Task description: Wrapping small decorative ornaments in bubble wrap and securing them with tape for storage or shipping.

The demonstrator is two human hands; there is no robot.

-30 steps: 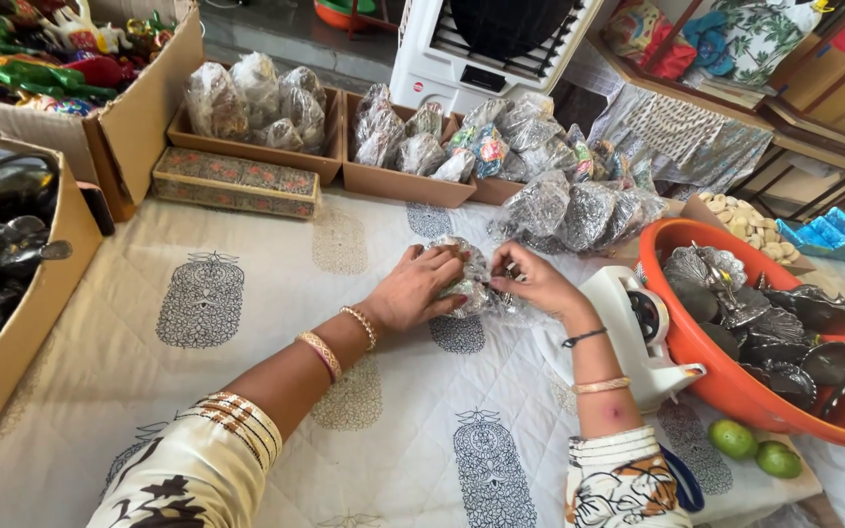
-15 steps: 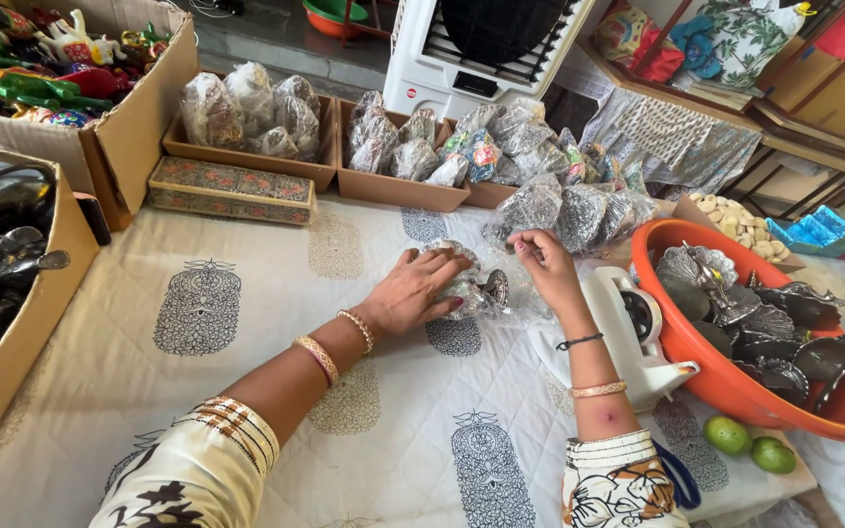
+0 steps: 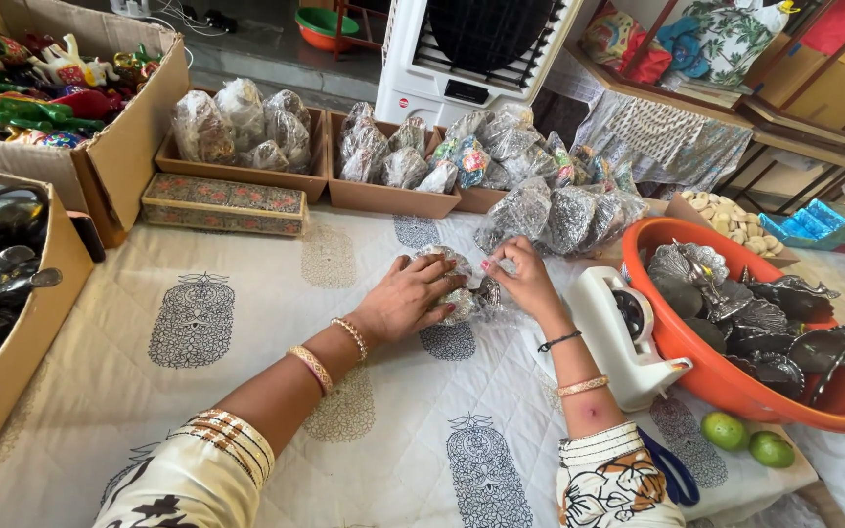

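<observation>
Wrapped ornament: the clear-plastic-wrapped metal ornament (image 3: 462,286) sits on the printed cloth (image 3: 246,391) at centre, grey-silver with a scalloped, ribbed look through crinkled film.
Left hand: your left hand (image 3: 408,301) lies flat over the bundle from 9 o'clock, fingers spread and pressing down on it, not curled shut.
Right hand: your right hand (image 3: 525,279) pinches the film at the bundle's 2 o'clock corner, thumb and fingertips together on the plastic.
Tape dispenser: white tape dispenser (image 3: 623,332) stands just beside your right wrist at 3 o'clock, touching the orange tub (image 3: 735,386).
Tub: it holds dark shell-shaped metal pieces (image 3: 755,318); two limes (image 3: 750,440) lie near its front rim.
Far edge: finished wrapped bundles (image 3: 559,210) pile at 12 to 1 o'clock, near your fingertips; cardboard trays (image 3: 383,196) of more bundles run behind them.
Left edge: open cardboard boxes (image 3: 12,372) wall off 9 o'clock, well apart from you.
Open room: bare cloth spreads from 6 round to 10 o'clock.
</observation>
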